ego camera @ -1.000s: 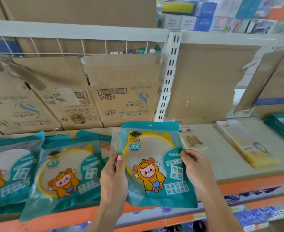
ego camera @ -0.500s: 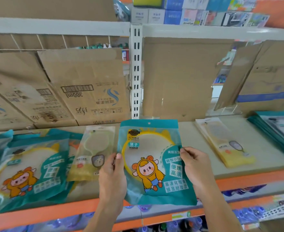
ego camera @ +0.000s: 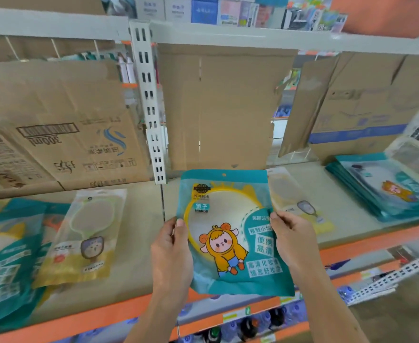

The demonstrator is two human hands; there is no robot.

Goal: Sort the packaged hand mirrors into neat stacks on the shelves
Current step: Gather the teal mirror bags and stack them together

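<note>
Over the shelf (ego camera: 141, 231), teal pouch (ego camera: 263, 280) with yellow-rimmed mirror (ego camera: 218, 214), left hand (ego camera: 172, 246) and right hand (ego camera: 292, 240) pinching sides

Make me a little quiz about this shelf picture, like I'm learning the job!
1. True or false: the left hand and the right hand both hold the teal pouch.
2. Pick one: the neat teal stack on the shelf lies A) right of the held pouch, B) left of it, C) on the floor.
3. Fill in: the English word printed on the held pouch is ____.

Key: 1 true; 2 A; 3 MIRROR.
</note>
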